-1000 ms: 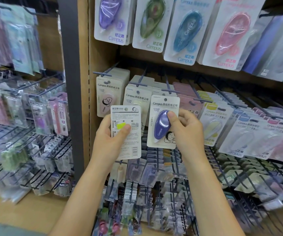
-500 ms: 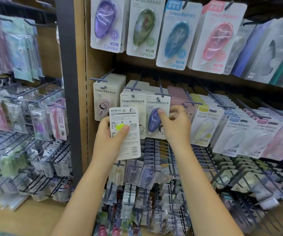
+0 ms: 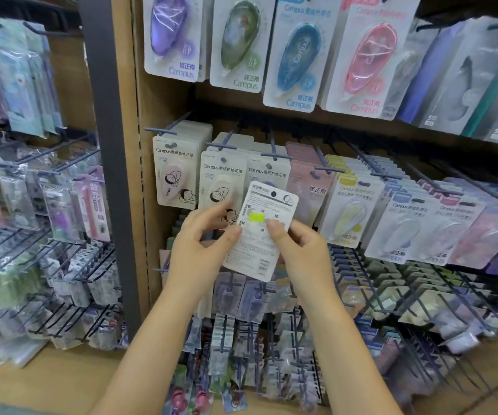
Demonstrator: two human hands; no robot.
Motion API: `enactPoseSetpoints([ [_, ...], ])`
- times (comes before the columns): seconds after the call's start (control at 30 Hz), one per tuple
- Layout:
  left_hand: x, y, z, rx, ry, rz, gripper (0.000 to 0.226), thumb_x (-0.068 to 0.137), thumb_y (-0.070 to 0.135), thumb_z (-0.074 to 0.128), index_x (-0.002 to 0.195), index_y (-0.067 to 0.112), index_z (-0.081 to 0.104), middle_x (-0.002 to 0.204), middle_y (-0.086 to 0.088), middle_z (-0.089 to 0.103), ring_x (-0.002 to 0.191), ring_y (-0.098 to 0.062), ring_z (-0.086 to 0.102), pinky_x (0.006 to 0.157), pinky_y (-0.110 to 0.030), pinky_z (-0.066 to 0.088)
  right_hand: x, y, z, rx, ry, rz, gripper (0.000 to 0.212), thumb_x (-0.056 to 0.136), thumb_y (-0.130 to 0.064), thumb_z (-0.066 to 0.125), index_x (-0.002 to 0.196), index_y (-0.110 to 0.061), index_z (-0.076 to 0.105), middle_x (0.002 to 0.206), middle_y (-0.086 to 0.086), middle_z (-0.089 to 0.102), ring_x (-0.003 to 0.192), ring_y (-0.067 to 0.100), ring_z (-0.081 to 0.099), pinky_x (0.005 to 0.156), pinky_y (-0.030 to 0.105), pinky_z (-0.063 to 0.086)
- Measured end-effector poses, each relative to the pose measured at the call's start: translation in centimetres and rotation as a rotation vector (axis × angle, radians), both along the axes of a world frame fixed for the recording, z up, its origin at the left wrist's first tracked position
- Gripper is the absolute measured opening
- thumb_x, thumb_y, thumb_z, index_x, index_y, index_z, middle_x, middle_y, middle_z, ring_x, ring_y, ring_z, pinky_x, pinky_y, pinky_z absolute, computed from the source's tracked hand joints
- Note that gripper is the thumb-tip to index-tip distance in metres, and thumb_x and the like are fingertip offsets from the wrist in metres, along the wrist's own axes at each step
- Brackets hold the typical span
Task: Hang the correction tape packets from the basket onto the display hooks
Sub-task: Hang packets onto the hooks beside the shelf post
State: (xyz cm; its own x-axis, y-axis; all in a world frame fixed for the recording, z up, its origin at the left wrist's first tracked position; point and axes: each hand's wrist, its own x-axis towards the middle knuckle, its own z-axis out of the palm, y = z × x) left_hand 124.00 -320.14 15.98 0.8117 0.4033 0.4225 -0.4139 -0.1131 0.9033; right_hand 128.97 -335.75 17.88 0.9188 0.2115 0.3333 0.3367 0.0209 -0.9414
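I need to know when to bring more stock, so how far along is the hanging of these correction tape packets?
Looks done: the middle row's hooks carry packets, including a Campus packet hanging just behind the hands. In hand: one packet, its printed back toward the camera, pinched by the left hand and the right hand and not yet on a hook. Left: hanging that one. The basket is out of view, so the remaining count cannot be told.

The white correction tape packet, turned printed back outward, hides its own front and covers most of the hanging packet behind it, beside the pale pink hanging packet. Its small print is too blurred to read. Above that pink packet, the large purple packet is cut off by the top edge. The left wire rack is smeared.
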Motion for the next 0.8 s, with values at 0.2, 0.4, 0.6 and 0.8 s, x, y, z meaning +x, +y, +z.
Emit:
enactPoseSetpoints([
  [0.2,0.3,-1.5,0.4,0.330,0.125,-0.163,0.067,0.075,0.061,0.076,0.135,0.061,0.047,0.145,0.024,0.044,0.132,0.017,0.038,0.103,-0.006,0.033,0.3,-0.3,-0.3,-0.029,0.024,0.030,0.022,0.100,-0.046,0.057,0.103,-0.038,0.077,0.102,-0.009,0.077,0.103,0.010,0.070,0.097,0.050,0.055],
  [0.4,0.8,-1.9,1.1,-0.012,0.096,-0.336,0.049,0.103,0.023,0.061,0.149,0.037,0.051,0.139,0.014,0.064,0.128,-0.005,0.060,0.106,-0.035,0.052,0.1,-0.4,0.0,-0.028,-0.027,0.095,0.026,0.101,-0.042,0.053,0.122,-0.046,0.068,0.126,-0.015,0.069,0.118,0.004,0.063,0.105,0.046,0.051],
  [0.6,0.4,-1.2,1.3,-0.433,0.121,-0.345,0.040,0.094,0.034,0.058,0.122,0.010,0.072,0.108,-0.008,0.078,0.090,-0.014,0.073,0.069,-0.025,0.058,0.5,0.1,0.4,0.064,-0.078,0.060,0.021,0.097,-0.020,0.066,0.114,-0.031,0.073,0.113,-0.007,0.075,0.109,0.010,0.068,0.100,0.038,0.053],
  [0.8,1.4,-0.6,1.5,-0.178,0.065,-0.123,0.021,0.102,0.019,0.062,0.117,0.013,0.075,0.108,-0.005,0.079,0.104,-0.024,0.074,0.087,-0.036,0.062,1.0,0.9,1.0,0.097,-0.137,0.029,0.027,0.089,-0.010,0.075,0.110,-0.027,0.070,0.112,-0.002,0.075,0.106,0.013,0.070,0.095,0.034,0.055],
])
